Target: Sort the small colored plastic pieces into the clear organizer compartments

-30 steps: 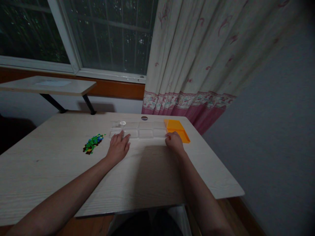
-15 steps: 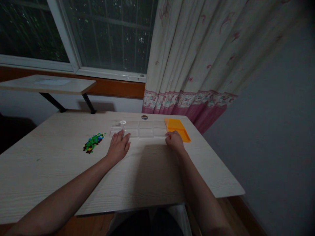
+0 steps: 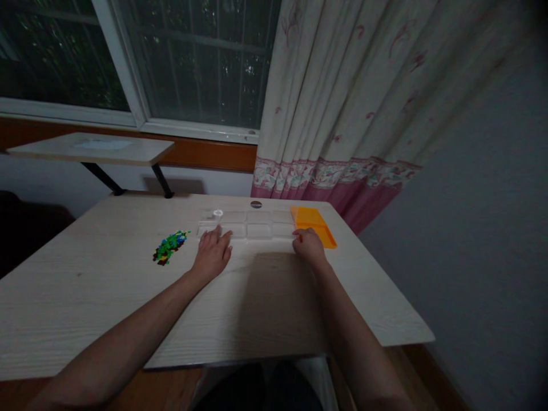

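Note:
A row of clear plastic compartment trays (image 3: 259, 230) lies across the far part of the table. My left hand (image 3: 212, 252) rests at the near left edge of it, fingers spread, the fingertips over the clear plastic. At the opposite end, my right hand (image 3: 309, 246) is closed, its curled fingers against the right near corner of the trays. Whether it pinches anything is hidden. Just beyond that hand stands an open orange plastic box (image 3: 314, 220), its lower part partly covered by the hand. Left of my left hand is a pile of small green, blue, brown and yellow pieces (image 3: 170, 246).
The wooden table (image 3: 205, 337) ends in front of my lap. A raised shelf (image 3: 94, 149) on black legs stands at the back left. A round metallic disc (image 3: 256, 204) sits near the back edge. Behind are a window and a floral curtain (image 3: 334, 125); a wall is at right.
The whole view has shifted slightly, so everything appears a little further right. Both hands keep their places at the clear trays, with no visible change in grip.

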Demonstrator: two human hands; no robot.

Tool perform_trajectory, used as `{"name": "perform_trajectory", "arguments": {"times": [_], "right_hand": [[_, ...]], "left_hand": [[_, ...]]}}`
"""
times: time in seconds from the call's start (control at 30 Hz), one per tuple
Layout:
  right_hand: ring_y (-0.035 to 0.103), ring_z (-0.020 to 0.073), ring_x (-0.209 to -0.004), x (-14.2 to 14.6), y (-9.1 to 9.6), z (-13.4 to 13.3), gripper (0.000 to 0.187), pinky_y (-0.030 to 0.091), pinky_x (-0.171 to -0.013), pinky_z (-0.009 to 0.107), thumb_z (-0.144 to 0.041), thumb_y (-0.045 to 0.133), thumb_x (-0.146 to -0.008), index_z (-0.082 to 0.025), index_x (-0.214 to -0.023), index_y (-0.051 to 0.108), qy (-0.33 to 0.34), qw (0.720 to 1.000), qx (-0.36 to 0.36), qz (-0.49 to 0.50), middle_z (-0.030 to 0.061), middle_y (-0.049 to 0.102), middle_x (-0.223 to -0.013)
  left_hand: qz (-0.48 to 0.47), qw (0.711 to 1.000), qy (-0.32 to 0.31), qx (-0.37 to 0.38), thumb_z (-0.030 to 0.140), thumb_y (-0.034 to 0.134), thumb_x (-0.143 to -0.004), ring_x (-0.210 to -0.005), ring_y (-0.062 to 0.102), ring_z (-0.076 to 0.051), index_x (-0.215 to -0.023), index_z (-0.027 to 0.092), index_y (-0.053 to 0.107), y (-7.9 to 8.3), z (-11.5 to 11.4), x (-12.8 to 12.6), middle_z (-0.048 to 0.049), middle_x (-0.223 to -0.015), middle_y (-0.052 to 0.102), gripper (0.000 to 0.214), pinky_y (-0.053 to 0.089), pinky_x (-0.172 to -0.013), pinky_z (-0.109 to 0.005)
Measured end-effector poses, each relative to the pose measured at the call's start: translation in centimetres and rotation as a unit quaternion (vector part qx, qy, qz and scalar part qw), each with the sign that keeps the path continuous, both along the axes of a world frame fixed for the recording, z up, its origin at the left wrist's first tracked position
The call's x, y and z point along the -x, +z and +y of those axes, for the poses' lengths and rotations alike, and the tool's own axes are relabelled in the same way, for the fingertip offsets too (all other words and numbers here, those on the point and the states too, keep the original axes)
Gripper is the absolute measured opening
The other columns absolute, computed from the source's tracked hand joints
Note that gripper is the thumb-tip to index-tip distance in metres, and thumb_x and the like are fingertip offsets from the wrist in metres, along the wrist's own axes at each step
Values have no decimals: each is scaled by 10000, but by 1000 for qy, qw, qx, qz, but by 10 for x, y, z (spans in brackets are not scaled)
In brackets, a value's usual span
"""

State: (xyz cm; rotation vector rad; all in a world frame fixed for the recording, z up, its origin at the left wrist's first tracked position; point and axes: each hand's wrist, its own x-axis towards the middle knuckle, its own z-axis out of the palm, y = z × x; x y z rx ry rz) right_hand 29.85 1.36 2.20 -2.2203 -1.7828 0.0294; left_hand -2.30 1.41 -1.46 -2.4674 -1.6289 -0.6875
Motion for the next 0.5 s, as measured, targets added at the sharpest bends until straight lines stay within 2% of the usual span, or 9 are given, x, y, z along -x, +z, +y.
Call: {"name": "perform_trajectory", "arguments": {"times": [0.5], "right_hand": [[604, 228, -1091, 3, 0, -2, 404, 413, -980, 282, -165, 506, -870, -197, -1225, 696, 3, 1000, 9, -24, 118, 628, -1138]], "left_hand": [[17, 1000, -3, -1, 315, 455, -974, -1385, 428, -326, -1426, 203, 515, 3, -2, -1, -183, -1524, 422, 470, 289, -1177, -542]]}}
